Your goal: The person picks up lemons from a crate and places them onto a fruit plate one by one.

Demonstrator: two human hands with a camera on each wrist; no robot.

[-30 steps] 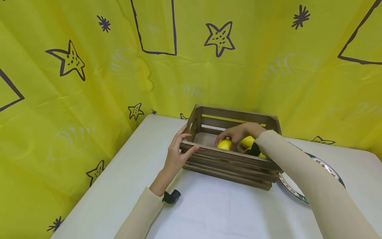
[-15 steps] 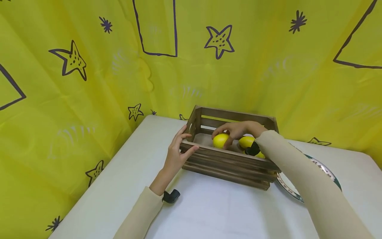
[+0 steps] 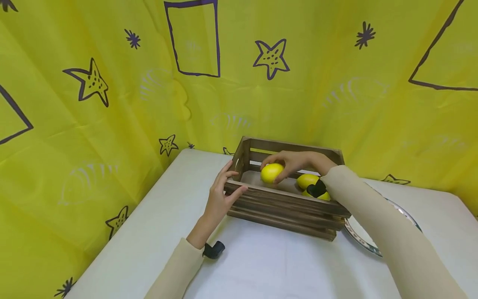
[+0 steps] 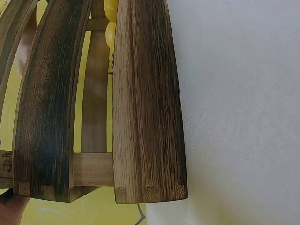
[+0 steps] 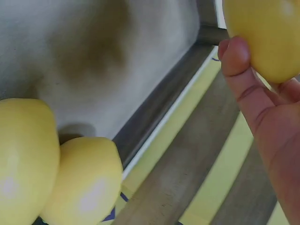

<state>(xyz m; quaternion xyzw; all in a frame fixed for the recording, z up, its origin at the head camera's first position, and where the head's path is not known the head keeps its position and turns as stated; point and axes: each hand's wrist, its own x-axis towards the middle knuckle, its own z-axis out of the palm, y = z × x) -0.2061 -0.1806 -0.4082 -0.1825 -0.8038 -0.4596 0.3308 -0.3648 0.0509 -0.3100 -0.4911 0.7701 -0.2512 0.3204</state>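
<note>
Cream cloth nearest, in two sleeves: left sleeve point(image 3: 177, 265) rising from the bottom edge, right sleeve point(image 3: 388, 226) slanting in from the lower right corner. Below both, a white table point(image 3: 261, 265). At the left wrist, a small black device point(image 3: 214, 250).

A little farther on, left hand point(image 3: 219, 197) at the near left corner of a brown wooden crate point(image 3: 280, 209), with fingers extended and spread, thumb out straight to the front rim; touches the crate there rather than curling round it. To the right of the crate, a plate point(image 3: 357, 240) with a patterned, green-edged rim, partly hidden under the right forearm.

Inside the crate, toward the right, two more pieces of yellow fruit point(image 3: 308, 181), one partly covered by the black wrist camera point(image 3: 316, 189); side by side and overlapping in the right wrist view. Farther left, over the pale crate floor point(image 3: 251, 176), right hand point(image 3: 293, 162), clamped on a yellow ball-like fruit point(image 3: 271, 173) between thumb and fingers, well apart from the other two. Hands apart from each other.

Behind, the slatted back of the crate; last of all, a yellow curtain point(image 3: 209, 99) with dark starfish outlines point(image 3: 271, 59), pale fish and rough rectangles.
</note>
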